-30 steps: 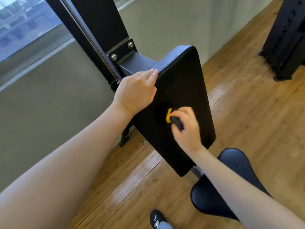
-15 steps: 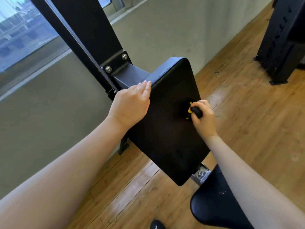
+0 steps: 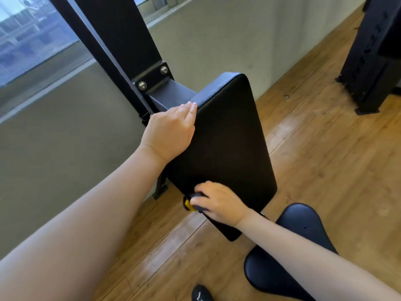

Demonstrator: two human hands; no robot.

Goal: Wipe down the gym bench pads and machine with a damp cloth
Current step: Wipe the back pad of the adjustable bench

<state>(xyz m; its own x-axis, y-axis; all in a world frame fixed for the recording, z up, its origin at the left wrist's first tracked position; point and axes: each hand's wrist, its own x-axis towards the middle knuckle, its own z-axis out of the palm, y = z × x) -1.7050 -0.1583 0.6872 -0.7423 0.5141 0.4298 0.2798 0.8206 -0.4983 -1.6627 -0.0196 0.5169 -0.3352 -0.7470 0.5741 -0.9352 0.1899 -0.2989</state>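
1. Our left hand (image 3: 168, 132) lies on the upper left edge of the black back pad (image 3: 230, 135), its fingers straight against the edge.
2. Our right hand (image 3: 218, 203) grips a wadded yellow-and-black cloth (image 3: 189, 204), pressing it against the pad's lower left edge.
3. The seat pad (image 3: 290, 255) sits just below.

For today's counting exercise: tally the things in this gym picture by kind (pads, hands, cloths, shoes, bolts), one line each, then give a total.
Pads: 2, the back pad and the seat pad
Hands: 2, left hand and right hand
Cloths: 1, black and yellow cloth
Shoes: 1, black shoe
Bolts: 2, bolts
Total: 8
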